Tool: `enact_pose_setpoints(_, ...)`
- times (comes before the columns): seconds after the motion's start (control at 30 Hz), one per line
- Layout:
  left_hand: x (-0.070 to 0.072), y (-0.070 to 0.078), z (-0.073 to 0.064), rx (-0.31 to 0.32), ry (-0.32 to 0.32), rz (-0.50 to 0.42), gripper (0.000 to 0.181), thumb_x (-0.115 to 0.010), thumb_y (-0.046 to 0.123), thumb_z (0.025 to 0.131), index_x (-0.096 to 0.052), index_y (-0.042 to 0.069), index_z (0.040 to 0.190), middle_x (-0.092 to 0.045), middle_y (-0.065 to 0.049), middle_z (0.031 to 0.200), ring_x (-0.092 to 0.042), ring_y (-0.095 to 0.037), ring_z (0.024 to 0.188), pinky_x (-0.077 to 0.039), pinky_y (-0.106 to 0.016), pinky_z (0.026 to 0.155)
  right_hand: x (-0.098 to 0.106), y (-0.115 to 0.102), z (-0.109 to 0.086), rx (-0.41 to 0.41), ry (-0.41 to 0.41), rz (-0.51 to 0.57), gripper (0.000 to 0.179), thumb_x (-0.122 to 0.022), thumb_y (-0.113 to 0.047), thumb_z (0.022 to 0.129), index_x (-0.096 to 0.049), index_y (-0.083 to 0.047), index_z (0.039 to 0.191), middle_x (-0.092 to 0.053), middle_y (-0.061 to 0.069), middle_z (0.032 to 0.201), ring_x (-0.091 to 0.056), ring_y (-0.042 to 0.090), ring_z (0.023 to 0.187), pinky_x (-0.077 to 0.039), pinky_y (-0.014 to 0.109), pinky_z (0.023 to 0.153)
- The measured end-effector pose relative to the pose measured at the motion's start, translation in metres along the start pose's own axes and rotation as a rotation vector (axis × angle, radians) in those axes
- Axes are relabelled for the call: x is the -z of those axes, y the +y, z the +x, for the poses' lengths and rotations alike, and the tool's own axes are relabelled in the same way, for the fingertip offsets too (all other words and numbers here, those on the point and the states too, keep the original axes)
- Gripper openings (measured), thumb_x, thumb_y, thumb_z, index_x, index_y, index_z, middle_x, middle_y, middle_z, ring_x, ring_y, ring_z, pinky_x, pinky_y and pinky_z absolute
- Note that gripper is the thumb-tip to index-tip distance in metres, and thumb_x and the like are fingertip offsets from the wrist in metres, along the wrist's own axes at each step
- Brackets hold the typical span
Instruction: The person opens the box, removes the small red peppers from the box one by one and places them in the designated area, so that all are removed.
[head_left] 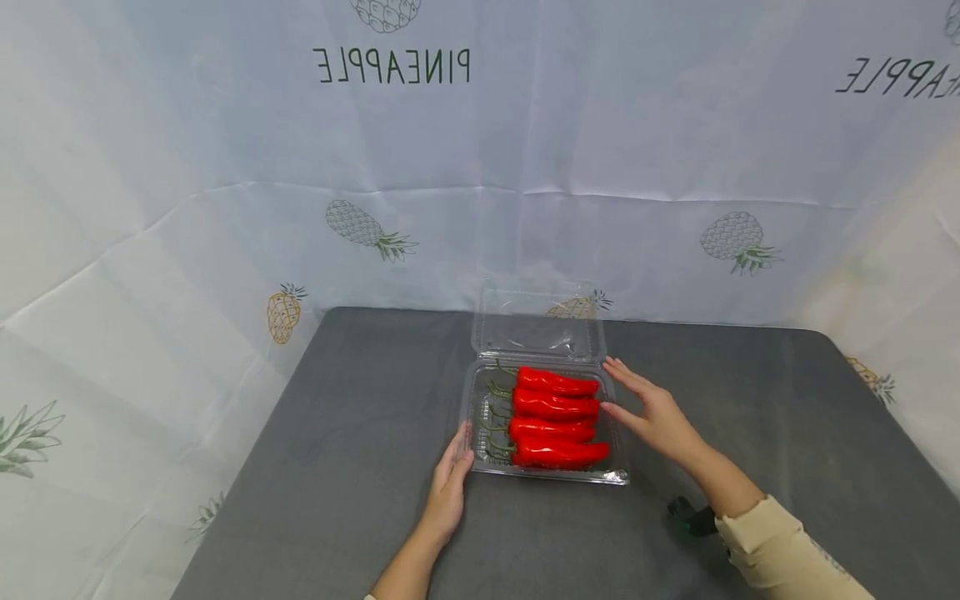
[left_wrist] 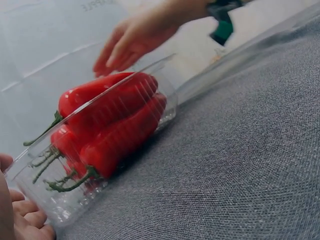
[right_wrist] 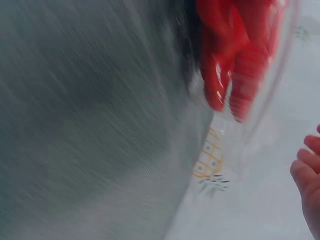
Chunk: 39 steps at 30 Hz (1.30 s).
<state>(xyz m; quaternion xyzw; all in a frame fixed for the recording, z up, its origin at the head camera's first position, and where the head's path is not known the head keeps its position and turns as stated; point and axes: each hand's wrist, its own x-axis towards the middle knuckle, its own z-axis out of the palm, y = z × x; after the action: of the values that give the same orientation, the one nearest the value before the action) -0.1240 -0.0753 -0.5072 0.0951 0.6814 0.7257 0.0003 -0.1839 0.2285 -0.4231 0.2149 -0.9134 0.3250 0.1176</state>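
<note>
The left hand holds a clear plastic box of red peppers, while the right hand is spread at its other side.
Low in the head view, a pale sleeve and a dark wrist strap show at lower right over the grey table; the left thumb lies at the box's left rim, fingers along the wall. The right thumb and fingers are wide apart, holding nothing, near the right rim; whether they touch it I cannot tell. The box sits just below centre, its peppers in a row, green stems toward the left. Beyond them the clear lid stands raised, and the pineapple-print cloth fills the upper frame.
</note>
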Motion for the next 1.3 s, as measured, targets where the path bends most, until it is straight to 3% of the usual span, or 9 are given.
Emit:
enact_pose_setpoints(0.03,0.000,0.000,0.000,0.003,0.000,0.000,0.051,-0.034,0.013,0.101,-0.018,-0.010,0.144,-0.020,-0.026,0.151,-0.018,-0.026,0.140,-0.022,-0.001,0.102,0.003,-0.001,0.008,0.013,-0.048,-0.012,0.064,-0.071,-0.007,0.079,-0.044,0.000,0.137,-0.041,0.024,0.142,-0.039,0.036,0.131,-0.041,0.056,0.096)
enact_pose_setpoints(0.1,0.001,-0.001,0.000,0.000,0.000,-0.006,0.052,-0.035,0.013,0.101,-0.018,-0.010,0.144,-0.019,-0.026,0.151,-0.018,-0.021,0.140,-0.022,-0.001,0.102,0.008,-0.002,0.024,0.034,-0.138,-0.012,0.065,-0.070,-0.008,0.081,-0.041,-0.001,0.139,-0.039,0.024,0.143,-0.038,0.042,0.129,-0.040,0.058,0.097)
enact_pose_setpoints(0.2,0.001,-0.001,0.000,-0.021,0.001,-0.010,0.053,-0.036,0.015,0.101,-0.019,-0.009,0.144,-0.020,-0.027,0.151,-0.019,-0.019,0.139,-0.022,-0.002,0.102,0.010,-0.005,0.044,0.053,-0.266,-0.016,0.064,-0.067,-0.008,0.084,-0.038,-0.001,0.141,-0.038,0.024,0.144,-0.039,0.041,0.129,-0.041,0.056,0.098)
enact_pose_setpoints(0.33,0.001,-0.003,0.000,-0.116,-0.012,0.010,0.051,-0.034,0.015,0.100,-0.020,-0.010,0.143,-0.022,-0.029,0.149,-0.022,-0.019,0.140,-0.024,-0.002,0.102,0.007,-0.007,0.063,0.089,-0.425,-0.036,0.060,-0.064,-0.007,0.086,-0.038,0.002,0.140,-0.038,0.025,0.143,-0.040,0.041,0.129,-0.042,0.053,0.098)
enact_pose_setpoints(0.4,0.001,-0.004,0.000,-0.135,-0.013,0.018,0.052,-0.034,0.016,0.101,-0.021,-0.010,0.143,-0.023,-0.029,0.149,-0.023,-0.024,0.140,-0.024,-0.001,0.101,0.004,-0.008,0.069,0.096,-0.491,-0.038,0.058,-0.062,-0.005,0.087,-0.038,0.003,0.139,-0.039,0.025,0.143,-0.041,0.040,0.129,-0.044,0.052,0.098)
enact_pose_setpoints(0.5,0.001,-0.003,0.000,-0.097,-0.010,0.006,0.053,-0.035,0.019,0.100,-0.021,-0.008,0.144,-0.022,-0.026,0.150,-0.020,-0.030,0.141,-0.023,-0.001,0.101,0.000,-0.011,0.076,0.110,-0.560,-0.048,0.056,-0.061,-0.003,0.087,-0.039,0.006,0.138,-0.040,0.026,0.142,-0.043,0.040,0.127,-0.045,0.050,0.097)
enact_pose_setpoints(0.67,0.000,0.001,0.001,-0.009,-0.001,-0.012,0.055,-0.036,0.018,0.100,-0.018,-0.009,0.144,-0.019,-0.026,0.151,-0.014,-0.038,0.139,-0.021,-0.001,0.101,-0.005,-0.014,0.081,0.137,-0.625,-0.046,0.054,-0.059,0.001,0.087,-0.039,0.009,0.136,-0.041,0.028,0.140,-0.041,0.041,0.128,-0.041,0.051,0.100)
enact_pose_setpoints(1.3,0.002,0.001,0.001,0.007,-0.019,-0.044,0.053,-0.035,0.011,0.100,-0.015,-0.011,0.144,-0.017,-0.026,0.152,-0.013,-0.036,0.140,-0.021,-0.001,0.102,-0.024,-0.015,0.091,0.161,-0.703,-0.100,0.063,-0.062,0.006,0.083,-0.037,0.003,0.140,-0.038,0.024,0.144,-0.039,0.040,0.130,-0.041,0.051,0.101)
